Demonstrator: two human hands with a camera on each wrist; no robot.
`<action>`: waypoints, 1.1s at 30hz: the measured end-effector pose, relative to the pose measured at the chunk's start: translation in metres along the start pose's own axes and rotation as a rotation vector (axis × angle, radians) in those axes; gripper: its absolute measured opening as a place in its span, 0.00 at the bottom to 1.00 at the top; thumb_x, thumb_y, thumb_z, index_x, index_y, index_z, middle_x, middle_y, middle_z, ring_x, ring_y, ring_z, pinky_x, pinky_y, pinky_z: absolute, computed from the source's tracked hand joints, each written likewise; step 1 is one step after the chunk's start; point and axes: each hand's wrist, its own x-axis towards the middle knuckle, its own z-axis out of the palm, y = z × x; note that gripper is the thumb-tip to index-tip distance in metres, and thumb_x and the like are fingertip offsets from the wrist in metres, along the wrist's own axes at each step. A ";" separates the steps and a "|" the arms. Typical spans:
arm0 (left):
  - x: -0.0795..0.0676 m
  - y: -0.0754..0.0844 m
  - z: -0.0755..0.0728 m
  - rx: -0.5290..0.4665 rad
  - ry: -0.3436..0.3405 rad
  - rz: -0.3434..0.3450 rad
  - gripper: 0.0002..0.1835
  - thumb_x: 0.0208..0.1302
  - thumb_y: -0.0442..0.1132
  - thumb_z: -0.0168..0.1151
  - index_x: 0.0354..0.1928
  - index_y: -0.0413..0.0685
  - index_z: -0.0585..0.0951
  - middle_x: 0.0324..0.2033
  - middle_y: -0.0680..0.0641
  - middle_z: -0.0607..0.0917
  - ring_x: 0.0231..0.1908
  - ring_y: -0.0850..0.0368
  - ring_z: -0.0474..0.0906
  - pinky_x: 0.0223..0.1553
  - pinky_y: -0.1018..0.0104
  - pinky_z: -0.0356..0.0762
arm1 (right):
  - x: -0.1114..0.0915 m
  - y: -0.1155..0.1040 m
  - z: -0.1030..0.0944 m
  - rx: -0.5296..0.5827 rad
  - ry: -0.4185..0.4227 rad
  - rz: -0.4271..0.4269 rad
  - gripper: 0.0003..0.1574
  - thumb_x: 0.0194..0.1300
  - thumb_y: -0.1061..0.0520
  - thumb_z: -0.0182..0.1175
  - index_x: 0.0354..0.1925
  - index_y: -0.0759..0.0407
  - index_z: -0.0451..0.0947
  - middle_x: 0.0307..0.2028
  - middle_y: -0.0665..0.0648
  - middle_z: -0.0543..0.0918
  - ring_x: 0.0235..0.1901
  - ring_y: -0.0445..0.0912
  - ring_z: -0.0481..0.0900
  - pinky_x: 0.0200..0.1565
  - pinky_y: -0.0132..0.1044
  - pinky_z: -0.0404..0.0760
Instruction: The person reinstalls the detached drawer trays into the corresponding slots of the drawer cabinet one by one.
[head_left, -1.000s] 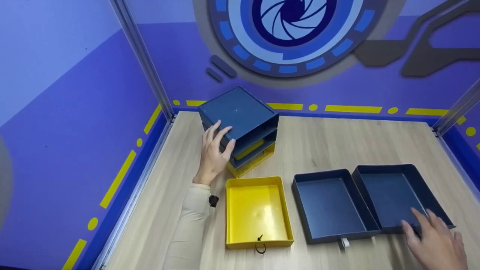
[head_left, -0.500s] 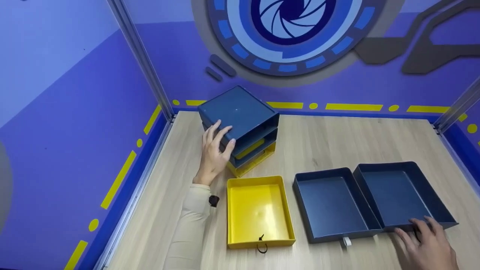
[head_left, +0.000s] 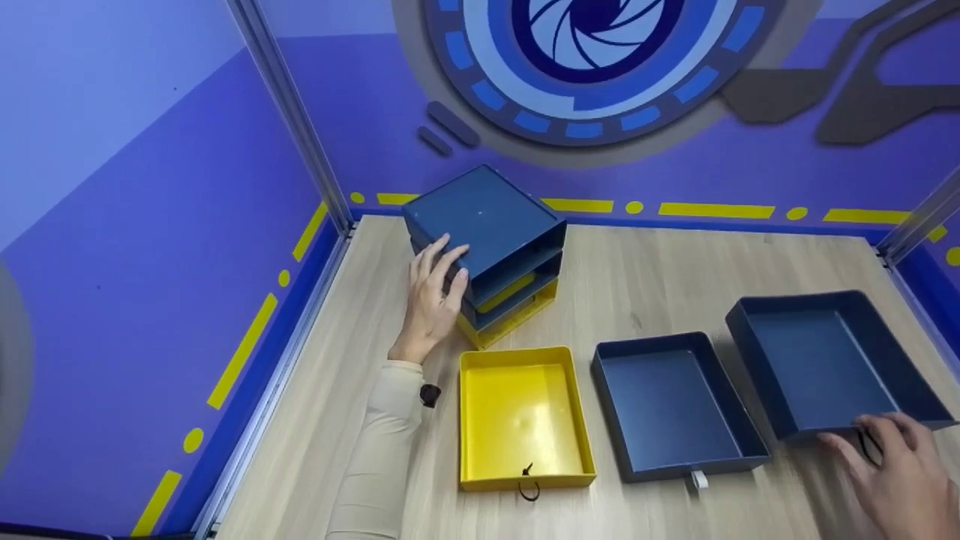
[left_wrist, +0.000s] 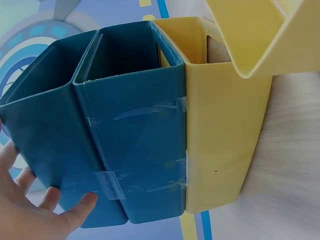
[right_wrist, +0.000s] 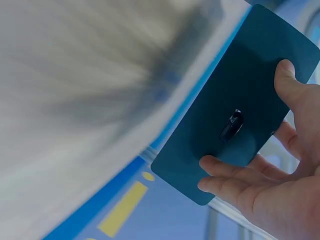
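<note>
My left hand (head_left: 433, 304) rests on the side and top edge of a drawer cabinet (head_left: 484, 221), a stack of two dark blue frames above a yellow one. In the left wrist view, clear tape (left_wrist: 111, 185) shows on the frames' side. My right hand (head_left: 904, 465) grips a dark blue drawer (head_left: 832, 367) at its front wall, which carries a small black loop (right_wrist: 232, 126). That drawer looks raised off the table. A second blue drawer (head_left: 675, 405) with a white tab (head_left: 699, 480) lies to its left. A yellow drawer (head_left: 525, 420) with a black tie loop sits before the cabinet.
The wooden tabletop (head_left: 645, 277) meets purple walls (head_left: 675, 176) at the back and both sides. Metal posts (head_left: 292, 112) stand in the corners. Inside the middle frame something yellow (head_left: 506, 292) shows.
My right hand has taken hold of the rightmost blue drawer's front, and that drawer has moved up and right, away from its neighbour. My left hand stays on the cabinet.
</note>
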 end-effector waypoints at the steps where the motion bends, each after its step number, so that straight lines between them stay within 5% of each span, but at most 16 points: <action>1: 0.000 0.000 0.000 -0.002 0.000 0.000 0.24 0.83 0.51 0.50 0.75 0.57 0.76 0.81 0.46 0.64 0.81 0.42 0.54 0.80 0.36 0.54 | 0.002 -0.004 -0.003 0.005 0.005 -0.012 0.24 0.72 0.55 0.71 0.52 0.74 0.77 0.60 0.81 0.71 0.59 0.77 0.71 0.58 0.75 0.72; 7: 0.002 -0.003 0.001 0.010 0.015 0.027 0.25 0.83 0.50 0.50 0.76 0.53 0.74 0.81 0.45 0.65 0.80 0.42 0.56 0.80 0.38 0.55 | 0.008 -0.044 -0.016 -0.017 -0.062 -0.025 0.25 0.67 0.59 0.74 0.54 0.73 0.77 0.61 0.79 0.69 0.54 0.77 0.73 0.50 0.75 0.74; 11: 0.003 -0.004 0.001 0.004 0.015 0.045 0.24 0.83 0.50 0.50 0.75 0.53 0.75 0.81 0.45 0.65 0.80 0.41 0.56 0.80 0.37 0.55 | 0.004 -0.072 -0.014 0.043 -0.043 -0.135 0.26 0.61 0.61 0.77 0.52 0.70 0.79 0.58 0.74 0.72 0.48 0.73 0.77 0.43 0.73 0.76; 17: -0.001 -0.006 0.001 0.007 0.006 0.042 0.24 0.84 0.50 0.49 0.75 0.55 0.75 0.81 0.46 0.64 0.81 0.43 0.55 0.80 0.38 0.55 | -0.001 -0.100 0.001 0.224 0.067 -0.353 0.30 0.44 0.64 0.85 0.46 0.64 0.83 0.52 0.66 0.80 0.43 0.60 0.81 0.43 0.36 0.75; 20: -0.002 -0.008 0.001 0.007 0.002 0.038 0.24 0.85 0.50 0.48 0.75 0.56 0.74 0.82 0.46 0.63 0.81 0.43 0.54 0.80 0.38 0.54 | -0.003 -0.114 0.009 0.261 0.082 -0.421 0.30 0.42 0.65 0.86 0.44 0.63 0.83 0.51 0.65 0.81 0.42 0.56 0.80 0.42 0.29 0.72; 33: 0.000 -0.006 0.001 0.014 -0.003 0.035 0.24 0.85 0.51 0.48 0.75 0.57 0.74 0.82 0.48 0.63 0.81 0.44 0.54 0.80 0.38 0.55 | 0.000 -0.175 0.023 0.309 0.007 -0.530 0.26 0.50 0.62 0.84 0.46 0.60 0.83 0.53 0.64 0.80 0.46 0.52 0.81 0.44 0.39 0.76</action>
